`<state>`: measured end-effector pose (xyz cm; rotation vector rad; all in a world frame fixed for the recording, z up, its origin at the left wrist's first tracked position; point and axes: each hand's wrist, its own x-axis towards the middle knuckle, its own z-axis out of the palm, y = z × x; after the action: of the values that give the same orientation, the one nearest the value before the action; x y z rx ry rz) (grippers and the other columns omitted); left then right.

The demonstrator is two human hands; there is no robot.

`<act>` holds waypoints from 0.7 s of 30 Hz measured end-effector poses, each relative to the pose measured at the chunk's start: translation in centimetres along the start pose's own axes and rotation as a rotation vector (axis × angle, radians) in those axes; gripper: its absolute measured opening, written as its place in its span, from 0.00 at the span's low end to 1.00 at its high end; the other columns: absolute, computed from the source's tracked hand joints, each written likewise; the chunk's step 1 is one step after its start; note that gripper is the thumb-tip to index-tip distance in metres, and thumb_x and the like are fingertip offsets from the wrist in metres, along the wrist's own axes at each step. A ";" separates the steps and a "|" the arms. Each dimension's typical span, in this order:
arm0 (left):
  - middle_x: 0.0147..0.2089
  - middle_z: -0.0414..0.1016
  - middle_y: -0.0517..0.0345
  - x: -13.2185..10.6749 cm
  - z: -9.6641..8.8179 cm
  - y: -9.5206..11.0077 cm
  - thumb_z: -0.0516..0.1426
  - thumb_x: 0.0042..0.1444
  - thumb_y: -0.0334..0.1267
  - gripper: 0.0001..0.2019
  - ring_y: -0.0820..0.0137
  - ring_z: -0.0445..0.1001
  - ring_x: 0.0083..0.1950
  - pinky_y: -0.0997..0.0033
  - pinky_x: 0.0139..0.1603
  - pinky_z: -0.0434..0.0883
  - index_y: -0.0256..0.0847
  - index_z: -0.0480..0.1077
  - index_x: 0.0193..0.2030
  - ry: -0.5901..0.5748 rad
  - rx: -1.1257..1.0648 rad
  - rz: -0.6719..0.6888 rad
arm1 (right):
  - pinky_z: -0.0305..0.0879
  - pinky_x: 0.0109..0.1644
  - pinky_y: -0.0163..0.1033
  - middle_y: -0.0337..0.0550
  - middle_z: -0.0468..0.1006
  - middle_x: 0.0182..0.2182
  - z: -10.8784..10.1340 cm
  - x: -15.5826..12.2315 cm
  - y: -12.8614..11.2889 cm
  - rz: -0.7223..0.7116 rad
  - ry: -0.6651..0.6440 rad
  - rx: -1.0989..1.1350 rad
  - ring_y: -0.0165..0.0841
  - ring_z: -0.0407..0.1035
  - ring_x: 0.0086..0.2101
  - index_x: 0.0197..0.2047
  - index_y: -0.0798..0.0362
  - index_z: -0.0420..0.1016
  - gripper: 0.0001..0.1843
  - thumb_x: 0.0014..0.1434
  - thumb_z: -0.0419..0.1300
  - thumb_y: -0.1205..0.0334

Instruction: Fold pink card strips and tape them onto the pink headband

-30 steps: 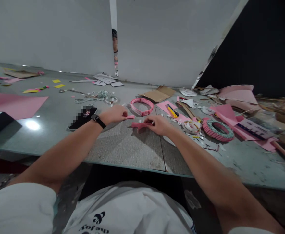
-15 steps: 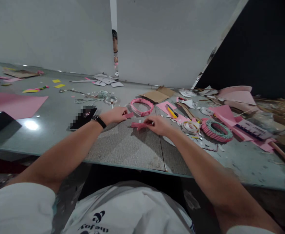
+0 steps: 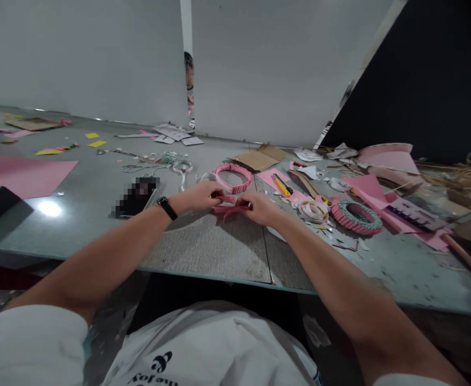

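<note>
Over the grey board (image 3: 207, 246) my two hands are close together. My left hand (image 3: 205, 195), with a black watch on its wrist, pinches a short pink paper strip (image 3: 228, 199). Thumb and fingers of my right hand (image 3: 259, 208) are closed on pink paper strips (image 3: 226, 210), one of which curls downward. The left strip lies just above the right-hand strips; whether they touch I cannot tell. Just behind the hands rests a pink pleated ring (image 3: 243, 187).
Right of my hands lie a yellow utility knife (image 3: 282, 185), tape rolls (image 3: 314, 211) and a pink ring with green-white cord (image 3: 348, 224). A dark phone-like slab (image 3: 137, 198) lies left. Behind are brown cardboard (image 3: 259, 157) and string (image 3: 169, 157). The glass table's front edge (image 3: 219, 280) is close to me.
My left hand has moved right with its pink strip, up to the strips in my right hand. The right hand has stayed nearly in place. The view has shifted slightly.
</note>
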<state>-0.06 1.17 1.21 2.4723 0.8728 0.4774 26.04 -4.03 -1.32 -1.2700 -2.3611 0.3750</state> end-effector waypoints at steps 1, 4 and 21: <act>0.38 0.78 0.54 -0.1 0.3 0.5 0.58 0.66 0.36 0.06 0.64 0.72 0.39 0.61 0.43 0.65 0.42 0.74 0.37 -0.045 -0.014 0.001 | 0.67 0.44 0.41 0.43 0.88 0.38 0.2 0.1 0.2 0.022 0.009 0.004 0.37 0.78 0.38 0.39 0.49 0.83 0.10 0.63 0.66 0.75; 0.41 0.79 0.53 -0.3 1.0 1.6 0.56 0.66 0.34 0.03 0.63 0.73 0.40 0.60 0.44 0.67 0.43 0.71 0.40 -0.113 -0.016 -0.029 | 0.67 0.43 0.40 0.43 0.88 0.37 0.6 0.2 0.5 0.061 0.044 0.012 0.37 0.77 0.37 0.37 0.49 0.80 0.09 0.60 0.68 0.74; 0.38 0.74 0.56 -0.2 2.7 2.9 0.49 0.79 0.51 0.15 0.68 0.74 0.34 0.64 0.39 0.74 0.43 0.68 0.51 -0.048 -0.464 -0.100 | 0.73 0.59 0.50 0.52 0.87 0.51 0.2 -0.1 -0.7 -0.123 0.264 -0.040 0.47 0.79 0.52 0.56 0.49 0.81 0.18 0.64 0.65 0.69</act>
<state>2.49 -1.76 0.49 2.0002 0.7615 0.5170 25.48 -4.55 -1.27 -1.1097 -2.2161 0.1143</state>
